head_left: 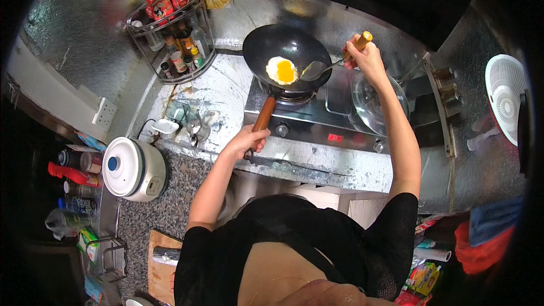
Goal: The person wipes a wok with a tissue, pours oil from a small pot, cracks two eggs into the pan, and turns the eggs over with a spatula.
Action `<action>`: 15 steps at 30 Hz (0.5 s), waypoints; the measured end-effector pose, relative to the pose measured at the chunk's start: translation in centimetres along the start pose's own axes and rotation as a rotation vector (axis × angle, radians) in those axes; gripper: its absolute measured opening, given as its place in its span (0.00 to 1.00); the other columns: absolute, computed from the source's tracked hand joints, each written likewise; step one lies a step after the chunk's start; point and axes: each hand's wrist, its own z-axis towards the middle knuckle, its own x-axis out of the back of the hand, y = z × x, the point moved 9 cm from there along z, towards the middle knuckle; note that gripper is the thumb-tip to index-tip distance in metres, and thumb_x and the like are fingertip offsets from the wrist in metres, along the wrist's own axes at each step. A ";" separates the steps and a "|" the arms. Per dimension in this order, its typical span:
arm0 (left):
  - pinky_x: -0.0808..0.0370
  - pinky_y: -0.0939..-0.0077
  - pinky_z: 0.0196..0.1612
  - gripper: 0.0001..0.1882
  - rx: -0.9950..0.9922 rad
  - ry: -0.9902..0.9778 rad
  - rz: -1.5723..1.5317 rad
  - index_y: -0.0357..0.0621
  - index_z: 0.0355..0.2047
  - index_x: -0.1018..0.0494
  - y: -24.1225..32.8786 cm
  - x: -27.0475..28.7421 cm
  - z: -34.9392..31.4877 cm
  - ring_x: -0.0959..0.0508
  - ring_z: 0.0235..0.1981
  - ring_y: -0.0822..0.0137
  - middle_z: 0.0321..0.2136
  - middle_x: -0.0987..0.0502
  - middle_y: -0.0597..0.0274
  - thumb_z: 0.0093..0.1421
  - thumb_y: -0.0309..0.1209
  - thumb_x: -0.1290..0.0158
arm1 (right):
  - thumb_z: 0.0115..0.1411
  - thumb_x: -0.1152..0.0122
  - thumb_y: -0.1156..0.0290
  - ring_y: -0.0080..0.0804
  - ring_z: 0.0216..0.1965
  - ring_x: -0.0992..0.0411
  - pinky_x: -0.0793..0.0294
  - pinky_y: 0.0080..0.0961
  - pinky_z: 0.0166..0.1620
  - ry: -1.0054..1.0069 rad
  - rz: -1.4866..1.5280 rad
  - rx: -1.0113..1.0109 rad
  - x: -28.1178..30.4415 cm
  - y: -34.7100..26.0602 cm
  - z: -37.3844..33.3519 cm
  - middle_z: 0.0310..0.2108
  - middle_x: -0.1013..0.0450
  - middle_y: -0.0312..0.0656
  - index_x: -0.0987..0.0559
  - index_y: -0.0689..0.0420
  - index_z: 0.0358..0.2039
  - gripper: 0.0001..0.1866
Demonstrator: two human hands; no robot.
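A black wok (266,42) rests over the left burner of the gas stove (317,114). In it lies a fried egg (281,70) with white edges and a bright yellow yolk. My left hand (249,140) is wrapped round the wok's brown wooden handle (264,114). My right hand (365,59) grips a spatula (313,71) by its yellowish handle. The spatula's metal blade is inside the wok, just to the right of the egg; whether it touches the egg I cannot tell.
A glass lid (377,102) lies on the stove's right side. Back left stands a metal rack (170,28) with several bottles and jars. A white electric cooker (133,170) sits on the granite counter (147,212), near a wooden cutting board (161,275). A white colander (504,99) hangs at right.
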 end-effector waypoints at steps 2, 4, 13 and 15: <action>0.38 0.84 0.14 0.10 0.017 0.018 0.018 0.39 0.27 0.37 0.1 0.1 0.0 0.35 0.12 0.76 0.14 0.34 0.66 0.53 0.31 0.50 | 0.54 0.50 0.68 0.21 0.15 0.31 0.29 0.17 0.19 0.010 -0.087 0.013 0.2 0.6 0.1 0.18 0.31 0.37 0.31 0.62 0.25 0.10; 0.38 0.84 0.14 0.10 0.018 0.012 0.014 0.39 0.27 0.37 0.0 0.1 0.0 0.35 0.12 0.76 0.14 0.34 0.66 0.53 0.31 0.50 | 0.56 0.51 0.67 0.20 0.15 0.32 0.31 0.16 0.19 0.003 -0.110 0.004 -0.2 1.4 0.2 0.17 0.31 0.37 0.31 0.61 0.25 0.10; 0.38 0.84 0.14 0.10 0.010 0.008 -0.001 0.39 0.27 0.38 0.0 0.1 0.1 0.35 0.12 0.76 0.14 0.35 0.66 0.53 0.31 0.50 | 0.53 0.48 0.67 0.23 0.15 0.30 0.30 0.17 0.19 0.005 -0.020 -0.029 -2.0 3.9 1.6 0.16 0.31 0.37 0.30 0.61 0.23 0.10; 0.38 0.84 0.14 0.10 0.013 0.014 0.013 0.39 0.27 0.38 0.1 0.1 0.1 0.35 0.12 0.76 0.14 0.35 0.66 0.52 0.31 0.50 | 0.53 0.48 0.66 0.23 0.15 0.29 0.29 0.18 0.20 0.010 -0.034 -0.008 -2.6 3.9 1.8 0.15 0.32 0.37 0.30 0.61 0.23 0.10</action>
